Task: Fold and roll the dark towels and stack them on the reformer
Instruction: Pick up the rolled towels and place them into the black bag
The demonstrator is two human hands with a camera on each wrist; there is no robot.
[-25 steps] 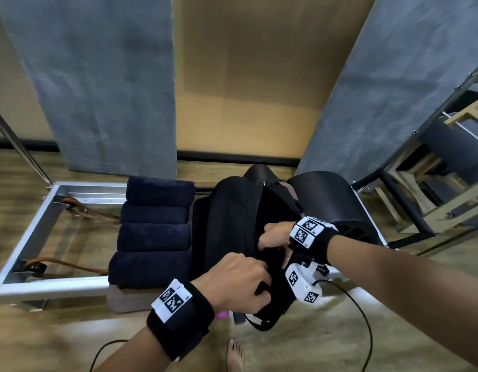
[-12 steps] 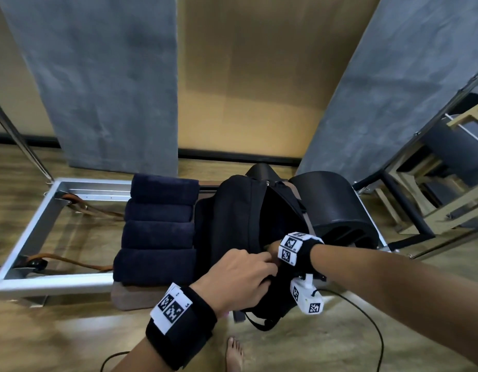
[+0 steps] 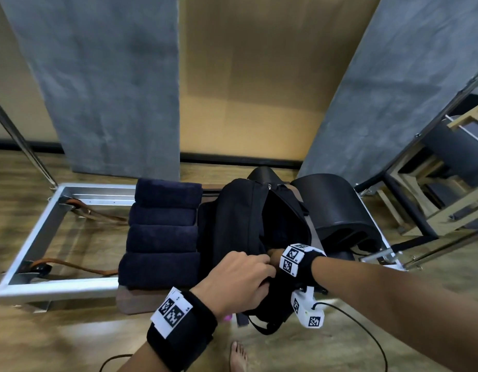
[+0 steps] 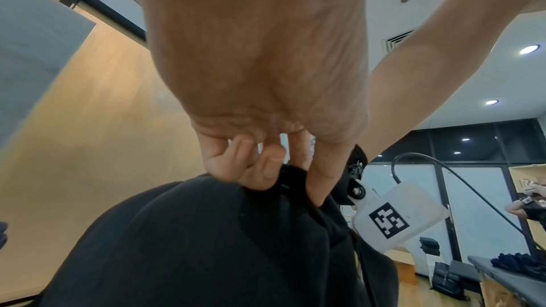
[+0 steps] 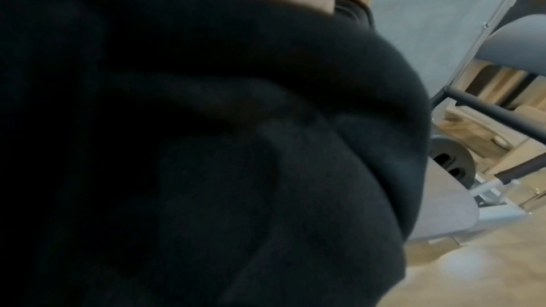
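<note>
Four rolled dark towels [image 3: 162, 232] sit in a row on the reformer [image 3: 57, 226], at 9 o'clock of the black backpack [image 3: 240, 232], touching it or nearly so. The backpack stands on the carriage with its top opening gaping toward 1 o'clock.

Left hand [image 3: 240, 283] has its fingers [image 4: 266, 167] curled, pinching the backpack's near edge fabric. Right hand [image 3: 275, 255] is mostly hidden behind the left hand and the wristband; it reaches in at the bag mouth. The right wrist view is nearly all black fabric, so its grip cannot be told.

Likely step: holding the bag open to pull out another towel, or closing it; the pictures do not settle which.

Containers: the backpack is the only one. Its inside is dark; something dark blue may lie in there, but the contents cannot be told. The black barrel pad [image 3: 337, 210] at 3 o'clock of the bag holds nothing visible.

Risks:
- The bag sits near the carriage's front edge with a strap hanging off; a hard tug could tip it toward the floor.
- The bag leans close to the towel row; shoving it toward 9 o'clock could unroll or push off the nearest roll.
- A towel snagging on the opening could drag the whole bag along.
- The wrist camera cable [image 3: 366, 334] could catch on the straps.
</note>
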